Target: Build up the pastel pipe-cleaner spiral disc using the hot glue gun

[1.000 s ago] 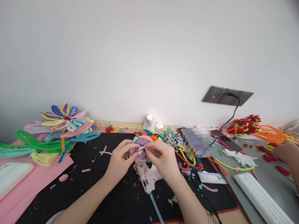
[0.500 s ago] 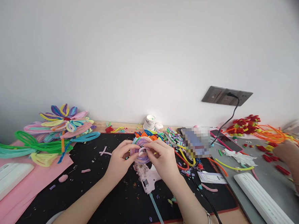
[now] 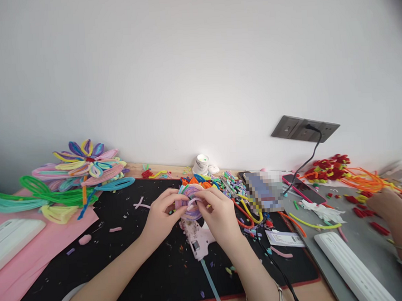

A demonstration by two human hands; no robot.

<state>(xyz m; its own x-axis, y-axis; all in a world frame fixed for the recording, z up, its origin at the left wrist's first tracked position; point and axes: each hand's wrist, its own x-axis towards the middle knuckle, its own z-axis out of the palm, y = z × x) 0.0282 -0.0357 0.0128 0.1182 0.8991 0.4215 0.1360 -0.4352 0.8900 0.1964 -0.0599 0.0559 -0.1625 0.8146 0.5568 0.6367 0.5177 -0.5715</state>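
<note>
Between my two hands is a round coil of purple, pink and pastel pipe cleaners [image 3: 193, 212], held just above the black mat [image 3: 136, 263]. My left hand [image 3: 166, 210] pinches its left side with thumb and forefinger. At its right side and middle, the fingers of my right hand [image 3: 220, 213] are closed on it, by a small pale lilac loop. Directly below lies a pale pink hot glue gun [image 3: 199, 241] with a translucent glue stick [image 3: 212, 284] pointing toward me. Behind my hands is a heap of cut, colourful pipe cleaner pieces [image 3: 235, 182].
Pipe cleaner flowers [image 3: 89, 164] and green loops [image 3: 50, 192] lie at left on pink sheets [image 3: 27, 265], beside a white device [image 3: 14, 241]. Rightward are phones [image 3: 303, 189], a black cable [image 3: 277, 261], a white power strip [image 3: 351, 268] and a co-worker's hand [image 3: 393, 207]. A white cup [image 3: 201, 165] stands behind.
My right fingers have shifted very slightly at the middle of the coil, and the lilac loop there sits a little differently. My left hand stays in place.
</note>
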